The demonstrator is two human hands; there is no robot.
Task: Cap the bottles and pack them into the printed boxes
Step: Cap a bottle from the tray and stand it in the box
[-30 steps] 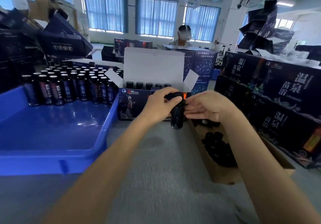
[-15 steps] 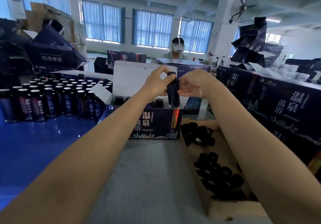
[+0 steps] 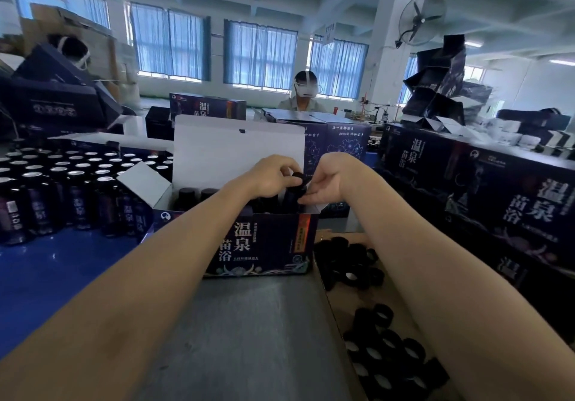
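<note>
Descent of bottle [image 3: 292, 198] confirmed: now sits partly inside printed box [image 3: 264, 246] at its 3 o'clock end, left hand [image 3: 270, 180] fingers pinching its capped top, right hand [image 3: 325, 183] fingers curled against its side; leaves only release.

Open box [image 3: 261, 245] sits mid-desk [image 3: 249, 338], twd far edge, w/ capped bottles [image 3: 186, 197] in its left part. Left hand [image 3: 273, 180] & right hand [image 3: 326, 183] meet over its right end on a bottle [image 3: 292, 197], prob. partly inside. Uncapped bottles [image 3: 62, 189] in tray [image 3: 46, 276] along left edge; caps [image 3: 351, 264] in carton [image 3: 339, 304] at right edge, packed boxes [image 3: 497, 189] beyond.
</note>
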